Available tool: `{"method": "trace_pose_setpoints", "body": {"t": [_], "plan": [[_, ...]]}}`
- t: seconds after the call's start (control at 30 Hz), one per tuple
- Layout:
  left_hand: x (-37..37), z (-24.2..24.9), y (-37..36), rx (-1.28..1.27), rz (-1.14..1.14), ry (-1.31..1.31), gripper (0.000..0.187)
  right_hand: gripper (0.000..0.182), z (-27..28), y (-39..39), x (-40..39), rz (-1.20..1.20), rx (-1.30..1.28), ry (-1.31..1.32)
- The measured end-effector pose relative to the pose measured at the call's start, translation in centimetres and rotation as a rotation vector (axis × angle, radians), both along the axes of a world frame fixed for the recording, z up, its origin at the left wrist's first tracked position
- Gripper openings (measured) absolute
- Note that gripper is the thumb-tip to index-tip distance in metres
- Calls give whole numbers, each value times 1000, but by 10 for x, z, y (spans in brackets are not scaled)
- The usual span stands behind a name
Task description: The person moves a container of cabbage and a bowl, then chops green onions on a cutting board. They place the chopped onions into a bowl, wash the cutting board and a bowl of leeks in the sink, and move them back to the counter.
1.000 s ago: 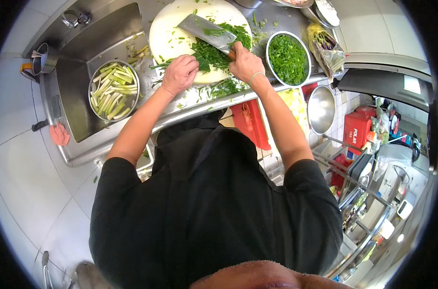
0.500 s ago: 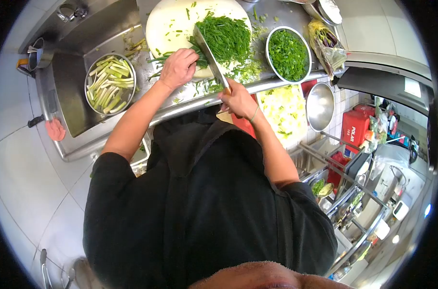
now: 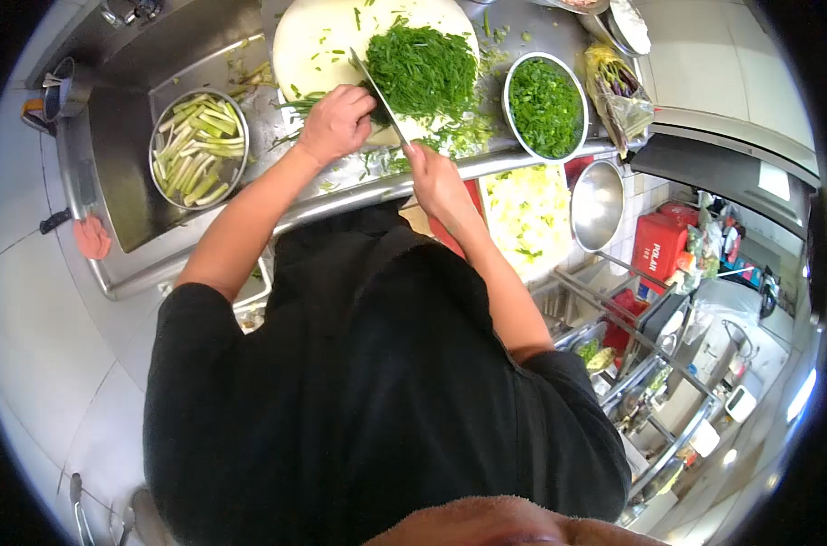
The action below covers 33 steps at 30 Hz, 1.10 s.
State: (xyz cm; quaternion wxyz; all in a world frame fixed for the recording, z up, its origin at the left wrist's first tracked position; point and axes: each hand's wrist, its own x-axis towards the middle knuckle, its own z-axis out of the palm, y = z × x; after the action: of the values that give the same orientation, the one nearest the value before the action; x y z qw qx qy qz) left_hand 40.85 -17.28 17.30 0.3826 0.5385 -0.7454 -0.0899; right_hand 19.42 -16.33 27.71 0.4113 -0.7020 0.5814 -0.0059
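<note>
My left hand point(image 3: 338, 123) is closed over a bunch of scallion greens point(image 3: 304, 102), fingers curled and pressing it on the round, pale cutting board point(image 3: 315, 36). The handle of a kitchen knife point(image 3: 378, 91) is gripped in my right hand point(image 3: 442, 189). Its blade points away over the board, close beside my left fingertips. Seen almost edge-on, it stands between the held greens and a heap of cut scallion greens point(image 3: 424, 71). Part of the bunch is hidden under my left hand.
A bowl of pale stalk pieces point(image 3: 199, 150) stands in the sink point(image 3: 126, 196). Right of the board are a bowl of chopped greens point(image 3: 544, 107) and a plastic bag of vegetables point(image 3: 618, 96). Below the counter edge sit a container of pale chopped vegetables point(image 3: 527, 214) and a metal bowl point(image 3: 597, 206).
The knife has shifted slightly left and turned, so its blade now looks narrower. My right hand moved a little left with it. My left hand keeps pressing the greens.
</note>
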Motion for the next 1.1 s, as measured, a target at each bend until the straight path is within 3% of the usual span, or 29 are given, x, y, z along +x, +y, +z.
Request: {"method": "trace_pose_setpoints", "body": {"t": [0.2,0.3,0.5,0.67,0.8,0.9,0.93,1.1], "plan": [[1,0,5,10,8,19,21,49,32,3,-9,-44,59,-5],[-1,-2,7,40,1,45,21,49,-17,14,-13,-37,-100,-76],[2,-6,6,-9,6,79,22,53,28,2,-2,-16,52,-5],[1,-14,6,-51,16,94,20,53,-20,0,2,21,-30,-30],[1,-8,4,-46,17,103,19,52,30,-2,3,12,39,-3],[3,-10,7,-30,19,105,18,51,10,18,-10,-32,-26,34],[2,-12,7,-42,9,113,19,51,-5,18,-3,-23,-99,-100],[5,-8,3,-60,-8,130,20,56,-4,-10,-4,-18,73,-72]]}}
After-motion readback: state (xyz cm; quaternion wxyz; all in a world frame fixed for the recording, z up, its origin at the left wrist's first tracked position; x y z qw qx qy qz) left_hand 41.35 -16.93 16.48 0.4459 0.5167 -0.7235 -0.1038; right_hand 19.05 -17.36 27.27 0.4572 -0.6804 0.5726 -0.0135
